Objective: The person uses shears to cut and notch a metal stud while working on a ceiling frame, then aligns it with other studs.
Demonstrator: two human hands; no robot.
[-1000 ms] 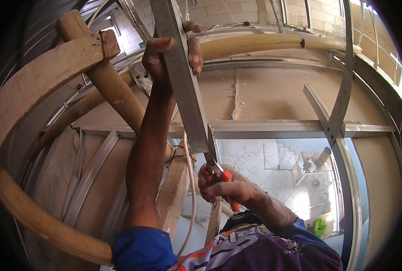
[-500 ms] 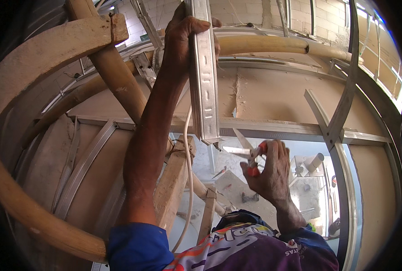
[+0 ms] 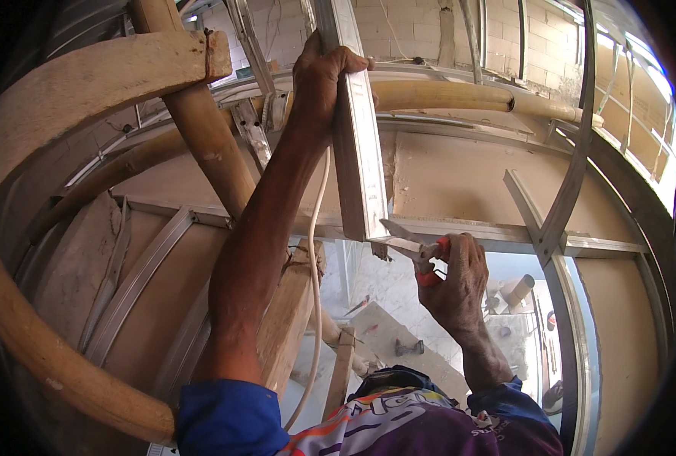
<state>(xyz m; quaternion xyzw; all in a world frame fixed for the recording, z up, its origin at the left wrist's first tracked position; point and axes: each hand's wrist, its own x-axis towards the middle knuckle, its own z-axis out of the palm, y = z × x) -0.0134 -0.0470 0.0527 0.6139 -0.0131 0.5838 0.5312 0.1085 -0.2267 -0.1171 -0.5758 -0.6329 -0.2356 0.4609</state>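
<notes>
Clutching the red snips [image 3: 429, 253], the right grip [image 3: 460, 285] holds their spread blades at the low end of the metal bar [image 3: 361, 152]; the left grip [image 3: 321, 83] squeezes it higher up. A loose squeeze could let it twist.

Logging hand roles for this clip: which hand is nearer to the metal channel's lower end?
Right: the right hand holds red-handled tin snips at the lower end; the left hand grips the metal channel farther up.

upper-right glare, black fisheye corners
</notes>
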